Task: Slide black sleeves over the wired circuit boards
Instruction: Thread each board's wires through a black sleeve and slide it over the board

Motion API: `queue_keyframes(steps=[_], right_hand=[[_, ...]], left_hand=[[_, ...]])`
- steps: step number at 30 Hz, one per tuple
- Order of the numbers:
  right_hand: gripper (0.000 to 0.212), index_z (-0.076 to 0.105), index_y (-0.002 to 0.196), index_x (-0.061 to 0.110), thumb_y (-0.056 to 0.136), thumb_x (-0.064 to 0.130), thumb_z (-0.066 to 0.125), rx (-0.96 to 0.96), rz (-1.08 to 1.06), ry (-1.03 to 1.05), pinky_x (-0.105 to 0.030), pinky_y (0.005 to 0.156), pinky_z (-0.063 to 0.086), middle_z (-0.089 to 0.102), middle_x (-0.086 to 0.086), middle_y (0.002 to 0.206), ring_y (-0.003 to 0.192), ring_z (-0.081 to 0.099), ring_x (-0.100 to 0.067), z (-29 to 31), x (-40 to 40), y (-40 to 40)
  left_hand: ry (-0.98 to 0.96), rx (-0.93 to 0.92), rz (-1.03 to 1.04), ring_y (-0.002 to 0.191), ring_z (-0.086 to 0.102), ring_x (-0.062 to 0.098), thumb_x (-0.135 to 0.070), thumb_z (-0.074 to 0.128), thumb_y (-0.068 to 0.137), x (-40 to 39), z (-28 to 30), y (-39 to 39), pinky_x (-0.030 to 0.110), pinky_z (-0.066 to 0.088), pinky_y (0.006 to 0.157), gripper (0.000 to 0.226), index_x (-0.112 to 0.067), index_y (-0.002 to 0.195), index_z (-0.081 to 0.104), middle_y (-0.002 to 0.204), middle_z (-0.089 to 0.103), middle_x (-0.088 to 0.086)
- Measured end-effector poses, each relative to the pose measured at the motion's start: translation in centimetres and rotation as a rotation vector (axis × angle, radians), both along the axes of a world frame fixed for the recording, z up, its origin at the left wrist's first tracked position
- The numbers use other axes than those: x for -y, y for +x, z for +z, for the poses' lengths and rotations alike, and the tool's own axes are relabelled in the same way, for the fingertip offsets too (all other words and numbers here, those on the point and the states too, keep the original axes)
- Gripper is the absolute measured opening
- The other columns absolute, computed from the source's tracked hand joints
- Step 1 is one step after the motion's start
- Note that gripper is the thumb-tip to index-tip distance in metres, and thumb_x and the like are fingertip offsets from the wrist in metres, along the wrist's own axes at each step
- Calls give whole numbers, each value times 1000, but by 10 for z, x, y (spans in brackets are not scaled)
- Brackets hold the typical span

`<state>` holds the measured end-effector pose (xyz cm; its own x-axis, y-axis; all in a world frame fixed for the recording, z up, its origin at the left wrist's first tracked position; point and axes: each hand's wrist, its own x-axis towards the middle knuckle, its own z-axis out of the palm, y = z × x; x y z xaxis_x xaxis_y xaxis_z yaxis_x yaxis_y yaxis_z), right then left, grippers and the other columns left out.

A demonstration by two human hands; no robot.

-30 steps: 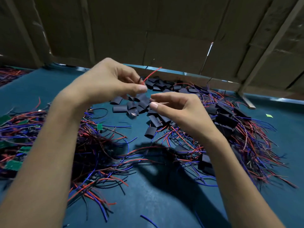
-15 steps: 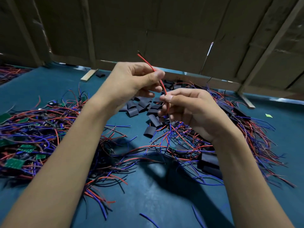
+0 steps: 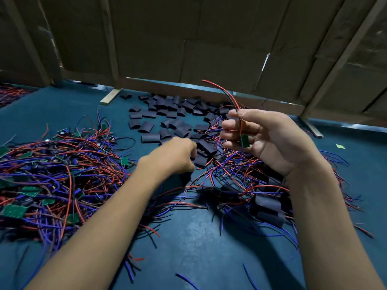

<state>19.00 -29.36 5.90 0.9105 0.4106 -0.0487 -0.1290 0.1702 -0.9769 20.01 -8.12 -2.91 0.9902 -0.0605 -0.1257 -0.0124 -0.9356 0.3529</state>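
The right hand [image 3: 270, 141] is raised over the table [image 3: 201, 243], palm toward the camera, with its fingers curled round a small green board [image 3: 244, 140]. The board's red and black wires [image 3: 227, 93] run up from the fingers and arc to the left. This board is bare; no sleeve is on it.

The left hand [image 3: 174, 155] is low, knuckles up, reaching into the near edge of the loose sleeves [image 3: 167, 118], which lie scattered across the far middle of the table. Its fingertips are curled down at a black sleeve [image 3: 202, 161], but they are hidden from here, so I cannot tell whether it already holds the piece or only touches it.

As for progress, a good deal looks done and a good deal remains. On the right, near the right forearm, lies a heap of done boards [image 3: 268, 203], their wires trailing out of black sleeves. On the left is a big tangle of bare boards [image 3: 31, 191], green boards showing among red and blue wires, all still waiting. That pile seems the larger of the two, so I judge the job well under way but not half through. The step in hand appears to be fetching a sleeve for the held board; threading it over the wires and down onto the board is still to come.
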Motion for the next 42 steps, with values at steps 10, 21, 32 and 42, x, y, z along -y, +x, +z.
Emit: queue_keyframes(steps=[10,21,32,42], right_hand=[[21,81,91,11,87,32,78,433,-216,-167,-23,46,27,49,6,56,49,37,-11,-4,15,8],[14,80,98,11,89,22,78,860,-473,-237,-9,56,43,67,24,61,57,59,6,4,9,-4],[8,79,94,7,90,14,77,986,-401,-204,-15,60,39,69,7,69,60,53,0,2,4,-10],[3,79,88,13,88,16,78,897,-413,-184,-11,53,36,64,17,57,50,48,2,1,7,-4]], left_hand=[[-519,300,-79,98,71,8,-14,85,79,-26,63,-25,31,56,94,67,-33,136,57,116,73,-3],[-810,491,-181,95,74,11,-2,80,80,-37,84,-44,26,58,89,37,-9,115,73,102,77,0],[-689,529,-213,97,74,9,-10,83,79,-36,86,-42,31,57,95,41,-12,119,73,105,77,-3],[-572,547,-331,105,69,3,-12,82,80,-36,93,-49,33,57,92,46,-21,123,71,113,73,-8]])
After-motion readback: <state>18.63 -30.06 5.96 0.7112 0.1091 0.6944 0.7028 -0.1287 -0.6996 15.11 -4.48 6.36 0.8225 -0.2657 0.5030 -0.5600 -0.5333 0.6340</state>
